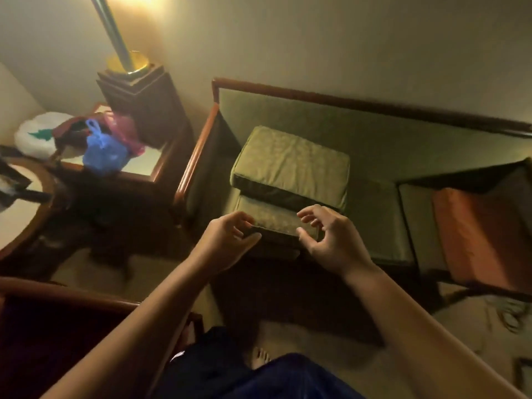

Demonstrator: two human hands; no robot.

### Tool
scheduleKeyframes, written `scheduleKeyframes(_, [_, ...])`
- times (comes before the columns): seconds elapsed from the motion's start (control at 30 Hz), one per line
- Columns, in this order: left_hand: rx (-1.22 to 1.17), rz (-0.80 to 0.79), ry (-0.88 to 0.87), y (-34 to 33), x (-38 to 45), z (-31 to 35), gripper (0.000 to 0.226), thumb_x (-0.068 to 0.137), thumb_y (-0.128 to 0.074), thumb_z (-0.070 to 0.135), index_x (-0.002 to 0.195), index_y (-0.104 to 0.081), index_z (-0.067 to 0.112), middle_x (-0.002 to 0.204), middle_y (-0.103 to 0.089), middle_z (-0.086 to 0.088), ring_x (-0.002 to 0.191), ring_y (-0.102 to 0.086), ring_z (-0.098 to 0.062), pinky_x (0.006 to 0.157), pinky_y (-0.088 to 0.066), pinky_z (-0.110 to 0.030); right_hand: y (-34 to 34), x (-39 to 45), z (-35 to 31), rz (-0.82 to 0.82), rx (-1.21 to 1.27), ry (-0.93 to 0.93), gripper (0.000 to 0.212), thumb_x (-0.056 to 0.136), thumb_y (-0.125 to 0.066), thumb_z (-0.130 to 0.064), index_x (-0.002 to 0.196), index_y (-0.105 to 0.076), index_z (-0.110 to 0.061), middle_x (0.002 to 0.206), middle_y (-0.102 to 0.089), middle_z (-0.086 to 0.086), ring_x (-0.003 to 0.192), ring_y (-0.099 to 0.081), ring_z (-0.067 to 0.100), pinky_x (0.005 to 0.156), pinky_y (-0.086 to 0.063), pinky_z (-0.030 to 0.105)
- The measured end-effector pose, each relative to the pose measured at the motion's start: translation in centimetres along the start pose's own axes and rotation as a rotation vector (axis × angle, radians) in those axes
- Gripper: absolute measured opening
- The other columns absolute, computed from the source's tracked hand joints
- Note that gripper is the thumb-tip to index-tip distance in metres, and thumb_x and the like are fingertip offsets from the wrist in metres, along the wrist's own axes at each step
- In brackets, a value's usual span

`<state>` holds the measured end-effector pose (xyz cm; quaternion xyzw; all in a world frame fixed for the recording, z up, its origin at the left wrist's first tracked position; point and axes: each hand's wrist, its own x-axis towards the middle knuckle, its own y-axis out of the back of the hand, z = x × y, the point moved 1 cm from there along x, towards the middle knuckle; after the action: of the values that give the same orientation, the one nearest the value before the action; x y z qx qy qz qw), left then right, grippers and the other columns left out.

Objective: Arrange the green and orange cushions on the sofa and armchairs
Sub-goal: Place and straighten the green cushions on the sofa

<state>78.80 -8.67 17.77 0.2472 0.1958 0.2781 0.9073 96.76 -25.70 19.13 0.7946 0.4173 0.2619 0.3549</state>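
Note:
Two green cushions lie stacked on the left seat of the green sofa (374,133). The upper green cushion (290,165) sits further back; the lower green cushion (273,218) sticks out toward me. My left hand (230,234) hovers at the lower cushion's front left corner, fingers curled and apart, fingertips touching or nearly touching its edge. My right hand (331,240) is at the front right corner, fingers spread, holding nothing. An orange cushion (483,237) rests on the sofa's right seat, partly cut off by the frame edge.
A side table (144,165) left of the sofa carries a blue plastic bag (103,152), a pink bag (126,133) and a lamp base (144,93). A round table (26,208) stands far left. A dark red armchair (57,326) is at bottom left. My bare foot (260,357) stands on the carpet.

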Motion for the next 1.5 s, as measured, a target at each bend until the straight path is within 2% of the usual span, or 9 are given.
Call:
scheduleKeyframes(0.13, [0.101, -0.086, -0.122, -4.1, 6.6, 3.7, 0.030, 0.085, -0.078, 0.030, 0.111, -0.068, 0.021, 0.099, -0.069, 0.006, 0.080, -0.066, -0.006, 0.062, -0.050, -0.015, 3.2, 0.4, 6.2, 0.090, -0.032, -0.122, 0.026, 0.089, -0.072, -0.033, 0.113, -0.065, -0.030, 0.100, -0.065, -0.015, 0.089, -0.062, 0.004, 0.075, -0.058, 0.033])
scheduleKeyframes(0.4, [0.245, -0.200, -0.162, -10.3, 21.5, 3.7, 0.025, 0.081, -0.079, 0.030, 0.104, -0.069, 0.025, 0.089, -0.069, 0.012, 0.075, -0.065, -0.005, 0.067, -0.051, -0.026, 2.9, 6.7, 18.1, 0.066, -0.101, -0.312, 0.019, 0.091, -0.068, -0.033, 0.108, -0.064, -0.029, 0.091, -0.064, -0.014, 0.086, -0.061, 0.008, 0.070, -0.057, 0.034])
scheduleKeyframes(0.67, [0.234, -0.245, 0.275, -15.9, 35.8, -5.8, 0.016, 0.089, -0.072, 0.024, 0.101, -0.073, 0.015, 0.094, -0.072, -0.004, 0.085, -0.067, -0.024, 0.071, -0.051, -0.032, -7.4, 14.6, 29.9, -0.251, -0.065, -0.454, 0.009, 0.097, -0.059, -0.038, 0.098, -0.063, -0.030, 0.091, -0.066, -0.011, 0.083, -0.064, 0.013, 0.064, -0.052, 0.032])
scheduleKeyframes(0.8, [0.184, -0.175, 0.462, -19.4, 39.2, -10.9, 0.020, 0.091, -0.068, 0.031, 0.105, -0.070, 0.017, 0.103, -0.071, -0.006, 0.087, -0.067, -0.024, 0.073, -0.053, -0.034, -14.0, 16.5, 33.1, -0.277, -0.163, -0.388, 0.014, 0.099, -0.056, -0.037, 0.104, -0.064, -0.026, 0.093, -0.068, -0.006, 0.082, -0.066, 0.019, 0.057, -0.041, 0.028])
scheduleKeyframes(0.93, [0.612, 0.030, 0.217, -22.0, 41.5, -15.1, 0.047, 0.088, -0.069, 0.033, 0.131, -0.053, 0.022, 0.132, -0.053, -0.004, 0.113, -0.055, -0.027, 0.088, -0.051, -0.044, -19.0, 20.0, 36.4, -0.261, -0.223, -0.357, 0.038, 0.098, -0.059, -0.040, 0.134, -0.053, -0.029, 0.109, -0.065, -0.003, 0.076, -0.068, 0.026, 0.055, -0.051, 0.034])
scheduleKeyframes(1.07, [0.827, 0.046, 0.006, -22.1, 44.1, -17.2, 0.036, 0.090, -0.062, 0.027, 0.125, -0.064, 0.023, 0.126, -0.062, 0.000, 0.115, -0.049, -0.033, 0.094, -0.038, -0.045, -20.9, 23.5, 38.7, -0.291, -0.359, -0.384, 0.038, 0.094, -0.067, -0.038, 0.127, -0.056, -0.023, 0.122, -0.054, 0.003, 0.082, -0.065, 0.029, 0.057, -0.038, 0.033])
scheduleKeyframes(1.23, [0.748, 0.012, 0.044, -20.9, 46.2, -15.5, 0.026, 0.093, -0.055, 0.020, 0.107, -0.077, 0.018, 0.099, -0.074, -0.007, 0.097, -0.057, -0.033, 0.086, -0.037, -0.039, -20.3, 25.8, 38.7, -0.346, -0.299, -0.401, 0.011, 0.097, -0.064, -0.024, 0.105, -0.060, -0.020, 0.113, -0.058, -0.001, 0.098, -0.058, 0.025, 0.063, -0.038, 0.034])
scheduleKeyframes(1.37, [0.591, 0.000, 0.057, -19.3, 44.2, -10.9, 0.021, 0.093, -0.058, 0.014, 0.105, -0.075, 0.013, 0.099, -0.073, -0.010, 0.091, -0.063, -0.033, 0.085, -0.042, -0.039, -15.9, 24.9, 36.8, -0.226, -0.232, -0.391, 0.007, 0.096, -0.067, -0.026, 0.098, -0.068, -0.019, 0.098, -0.065, -0.002, 0.086, -0.063, 0.022, 0.067, -0.039, 0.031])
scheduleKeyframes(1.5, [0.508, 0.023, -0.118, -16.7, 42.2, -4.5, 0.015, 0.091, -0.062, 0.013, 0.100, -0.074, 0.015, 0.095, -0.073, -0.005, 0.085, -0.065, -0.026, 0.082, -0.043, -0.037, -8.5, 24.8, 34.7, -0.062, -0.203, -0.416, 0.007, 0.093, -0.067, -0.022, 0.099, -0.070, -0.023, 0.100, -0.068, -0.005, 0.087, -0.066, 0.021, 0.084, -0.049, 0.041])
